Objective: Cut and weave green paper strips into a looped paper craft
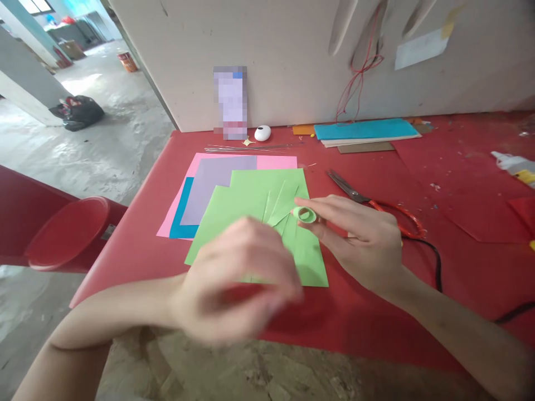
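Note:
My right hand (359, 236) pinches a small rolled coil of green paper strip (305, 214) between thumb and fingertips, above a green sheet (246, 206) cut into strips at its middle. My left hand (238, 278) hovers over the near part of that green sheet, smeared by motion, so its fingers cannot be read. Under the green sheet lie a grey-lilac sheet (213, 181), a blue sheet (184, 214) and a pink sheet (276, 162) on the red table (460, 223).
Red-handled scissors (376, 206) lie right of the papers. Thin wires (251, 148), a white oval object (262, 133) and a stack of blue and brown sheets (365, 133) sit by the back wall. A black cable (434, 262), a glue bottle (514, 164) and a red stool (69, 231) are nearby.

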The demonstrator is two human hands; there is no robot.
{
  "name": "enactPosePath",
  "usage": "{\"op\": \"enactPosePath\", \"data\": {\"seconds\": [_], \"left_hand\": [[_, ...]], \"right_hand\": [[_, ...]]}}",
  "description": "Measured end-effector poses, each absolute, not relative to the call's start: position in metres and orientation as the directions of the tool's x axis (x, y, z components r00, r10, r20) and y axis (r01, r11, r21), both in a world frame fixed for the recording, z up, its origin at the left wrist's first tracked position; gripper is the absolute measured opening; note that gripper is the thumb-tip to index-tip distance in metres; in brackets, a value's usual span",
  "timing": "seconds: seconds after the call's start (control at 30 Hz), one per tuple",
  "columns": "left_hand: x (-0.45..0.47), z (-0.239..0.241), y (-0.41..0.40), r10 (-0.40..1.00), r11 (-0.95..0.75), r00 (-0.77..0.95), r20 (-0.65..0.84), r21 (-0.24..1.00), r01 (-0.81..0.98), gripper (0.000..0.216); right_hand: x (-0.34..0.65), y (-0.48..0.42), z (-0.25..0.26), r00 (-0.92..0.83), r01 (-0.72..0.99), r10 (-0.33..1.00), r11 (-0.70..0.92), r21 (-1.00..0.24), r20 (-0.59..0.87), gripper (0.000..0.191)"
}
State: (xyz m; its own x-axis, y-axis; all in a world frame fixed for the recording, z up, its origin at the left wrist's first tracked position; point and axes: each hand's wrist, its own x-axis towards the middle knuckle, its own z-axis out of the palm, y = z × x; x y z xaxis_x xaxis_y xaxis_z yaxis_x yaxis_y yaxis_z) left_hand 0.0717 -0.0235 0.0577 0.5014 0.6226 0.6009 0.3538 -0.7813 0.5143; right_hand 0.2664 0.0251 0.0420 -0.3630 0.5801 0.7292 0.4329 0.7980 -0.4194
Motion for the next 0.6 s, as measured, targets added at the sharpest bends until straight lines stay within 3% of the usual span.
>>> {"op": "enactPosePath", "data": {"seconds": [0.07,0.17,0.37,0.47,0.6], "left_hand": [[0.073,0.055,-0.003,0.607,-0.794,0.417,0.677,0.497,0.350,0.017],[0.076,0.047,0.013,0.652,-0.756,0.443,0.615,0.489,0.434,0.029],[0.078,0.043,0.007,0.630,-0.772,0.471,0.618,0.427,0.472,0.014],[0.079,0.045,0.006,0.694,-0.720,0.423,0.583,0.564,0.405,0.010],[0.081,0.045,0.008,0.854,-0.467,0.348,0.387,0.865,0.184,0.011]], "right_hand": [[0.264,0.022,0.042,-0.378,0.431,0.572,0.805,-0.408,0.728,0.021],[0.261,0.017,0.041,-0.412,0.455,0.516,0.831,-0.321,0.751,0.020],[0.254,0.008,0.035,-0.500,0.514,0.406,0.850,-0.115,0.765,0.023],[0.254,0.007,0.035,-0.483,0.519,0.369,0.851,-0.080,0.794,0.027],[0.255,0.010,0.038,-0.451,0.531,0.311,0.847,-0.028,0.837,0.025]]}}
